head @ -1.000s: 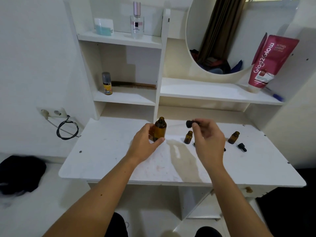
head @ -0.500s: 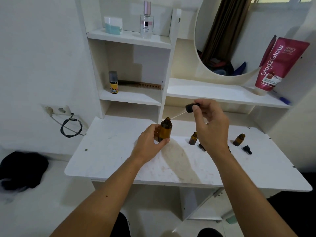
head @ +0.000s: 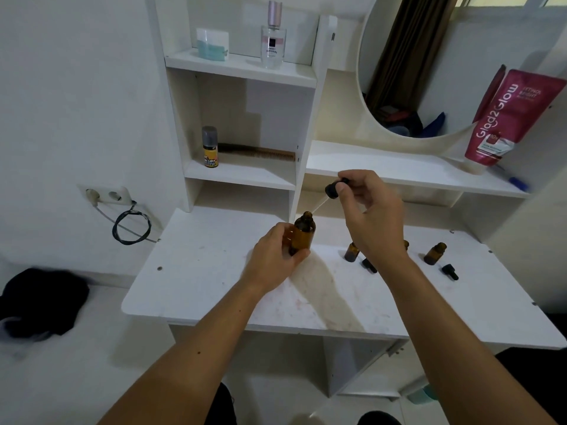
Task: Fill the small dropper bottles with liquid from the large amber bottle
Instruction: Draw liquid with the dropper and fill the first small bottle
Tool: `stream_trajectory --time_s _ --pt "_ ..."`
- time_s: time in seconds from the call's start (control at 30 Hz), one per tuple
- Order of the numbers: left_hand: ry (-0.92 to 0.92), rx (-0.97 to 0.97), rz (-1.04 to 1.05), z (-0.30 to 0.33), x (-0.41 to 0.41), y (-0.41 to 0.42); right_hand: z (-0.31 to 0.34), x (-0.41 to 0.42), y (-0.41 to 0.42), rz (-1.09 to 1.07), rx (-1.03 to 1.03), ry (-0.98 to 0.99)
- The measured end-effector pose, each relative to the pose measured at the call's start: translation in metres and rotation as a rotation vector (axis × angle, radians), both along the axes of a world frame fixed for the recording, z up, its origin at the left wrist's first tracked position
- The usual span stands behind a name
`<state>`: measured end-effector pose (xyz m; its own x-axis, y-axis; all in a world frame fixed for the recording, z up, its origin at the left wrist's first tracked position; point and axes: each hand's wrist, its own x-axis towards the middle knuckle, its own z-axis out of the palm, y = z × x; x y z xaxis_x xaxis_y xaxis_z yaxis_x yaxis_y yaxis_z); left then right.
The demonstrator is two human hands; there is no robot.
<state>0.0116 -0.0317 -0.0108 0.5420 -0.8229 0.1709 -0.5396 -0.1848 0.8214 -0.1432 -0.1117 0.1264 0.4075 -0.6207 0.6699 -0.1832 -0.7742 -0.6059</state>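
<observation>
My left hand (head: 274,257) grips the large amber bottle (head: 303,234), which stands uncapped on the white desk (head: 214,280). My right hand (head: 372,210) pinches a black dropper cap (head: 334,189) above and right of it. The glass pipette slants down-left, its tip just at the bottle's mouth. A small amber bottle (head: 351,251) stands open beside my right wrist, with a loose black cap (head: 369,265) lying by it. Another small bottle (head: 435,253) and its cap (head: 450,271) sit further right. A third small bottle (head: 406,244) peeks out behind my wrist.
White shelves (head: 242,176) rise behind the desk, holding a yellow spray can (head: 210,147), a comb (head: 264,151), a perfume bottle (head: 273,38) and a jar (head: 212,44). A round mirror (head: 429,72) and a red tube (head: 509,121) are at the right. A wall socket with coiled cable (head: 129,223) is at the left.
My right hand lifted the dropper up from desk level and swung it toward the large bottle; its tip now meets the mouth. My left hand kept hold of the bottle.
</observation>
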Motion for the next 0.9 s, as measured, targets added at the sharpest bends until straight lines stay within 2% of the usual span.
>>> stream_trajectory --time_s 0.27,0.7,0.9 --pt "0.008 -0.008 0.001 0.000 0.000 0.001 -0.017 0.023 -0.007 0.079 0.135 0.179" --pt "0.003 0.009 0.001 -0.001 0.001 -0.001 -0.026 0.032 -0.012 0.032 0.300 0.150" --pt "0.014 0.008 0.014 0.002 0.000 0.001 -0.004 0.020 -0.009 0.069 0.295 -0.014"
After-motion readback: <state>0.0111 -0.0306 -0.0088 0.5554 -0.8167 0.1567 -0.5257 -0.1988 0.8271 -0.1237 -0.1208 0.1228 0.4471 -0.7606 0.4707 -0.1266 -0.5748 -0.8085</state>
